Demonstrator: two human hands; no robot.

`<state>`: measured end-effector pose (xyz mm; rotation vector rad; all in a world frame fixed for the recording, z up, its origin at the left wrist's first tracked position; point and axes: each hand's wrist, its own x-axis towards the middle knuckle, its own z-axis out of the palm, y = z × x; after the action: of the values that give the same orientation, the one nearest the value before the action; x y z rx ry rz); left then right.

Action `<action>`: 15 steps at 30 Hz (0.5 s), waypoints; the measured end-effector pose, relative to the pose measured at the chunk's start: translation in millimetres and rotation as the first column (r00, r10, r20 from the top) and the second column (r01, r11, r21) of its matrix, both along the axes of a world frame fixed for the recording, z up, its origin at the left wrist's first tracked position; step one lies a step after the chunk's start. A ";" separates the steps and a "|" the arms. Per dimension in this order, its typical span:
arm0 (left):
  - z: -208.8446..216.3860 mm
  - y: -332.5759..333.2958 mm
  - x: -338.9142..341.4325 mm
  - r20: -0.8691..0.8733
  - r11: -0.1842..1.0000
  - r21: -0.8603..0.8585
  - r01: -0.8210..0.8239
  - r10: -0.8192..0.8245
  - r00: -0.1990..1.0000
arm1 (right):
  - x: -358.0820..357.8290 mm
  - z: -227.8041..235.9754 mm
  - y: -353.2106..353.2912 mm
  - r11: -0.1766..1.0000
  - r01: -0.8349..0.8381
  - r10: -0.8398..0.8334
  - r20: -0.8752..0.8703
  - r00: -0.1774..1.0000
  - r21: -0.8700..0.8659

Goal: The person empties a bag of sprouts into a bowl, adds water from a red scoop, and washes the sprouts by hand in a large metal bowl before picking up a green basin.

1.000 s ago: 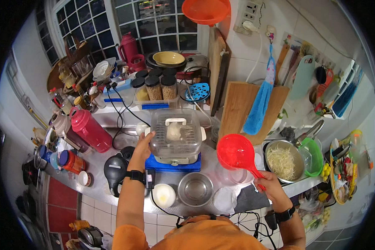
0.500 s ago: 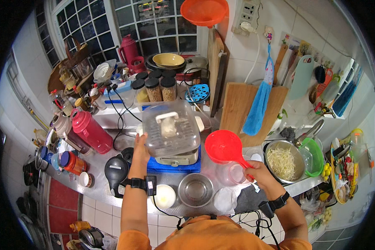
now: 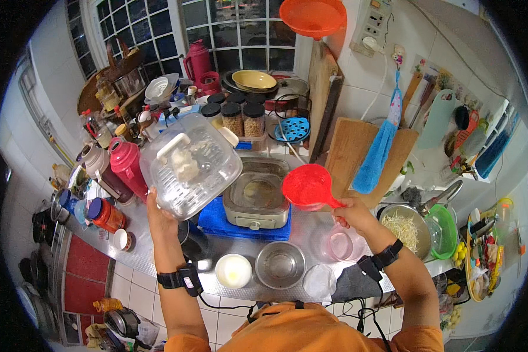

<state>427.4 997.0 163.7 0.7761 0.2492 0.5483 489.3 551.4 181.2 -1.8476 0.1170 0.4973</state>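
My left hand (image 3: 163, 218) grips the near edge of a clear plastic steamer basket (image 3: 217, 176) with white handles, tilted in the air. A whitish lump (image 3: 185, 165) shows through it. To its right sits a rectangular electric pot (image 3: 256, 215), uncovered, on a blue base (image 3: 217, 220). My right hand (image 3: 354, 215) is closed round the handle of a red water scoop (image 3: 308, 186), whose bowl is beside the pot's right rim. What the scoop holds, I cannot tell. Below my right hand stands a clear pinkish container (image 3: 341, 245).
A white bowl (image 3: 233, 271) and a steel bowl (image 3: 280, 265) stand at the front edge. Bean sprouts (image 3: 400, 227) fill a pan at the right, beside a green basket (image 3: 441, 231). Lidded jars (image 3: 232, 121) stand behind the pot; a pink thermos (image 3: 129, 169) is at the left.
My left hand has moved the steamer basket left, off the electric pot, exposing its inside. The red scoop has shifted toward the pot's right side. The view has turned slightly.
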 end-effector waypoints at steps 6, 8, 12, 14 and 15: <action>5.0 8.4 -28.9 -0.001 0.998 -0.013 -0.069 0.069 0.998 | 26.5 6.2 11.9 0.987 -0.046 0.058 0.069 0.996 -0.157; 7.7 7.9 -36.8 -0.003 0.997 -0.009 -0.080 0.080 0.997 | 28.0 14.8 18.3 0.982 -0.050 0.066 0.083 0.994 -0.181; 19.3 4.5 -49.3 -0.076 0.988 -0.019 -0.156 0.154 0.985 | 35.9 22.8 28.7 0.972 -0.035 0.060 0.100 0.993 -0.231; 14.2 10.1 -51.8 -0.050 0.988 -0.017 -0.151 0.150 0.987 | 36.9 25.7 34.7 0.973 -0.027 0.050 0.097 0.994 -0.229; 12.4 13.5 -54.1 -0.024 0.989 -0.014 -0.149 0.149 0.989 | 37.7 27.0 37.6 0.974 -0.021 0.043 0.095 0.995 -0.226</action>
<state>373.3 1010.5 176.1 0.7528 0.3343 0.6781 527.0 588.9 208.2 -2.0951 0.0785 0.4266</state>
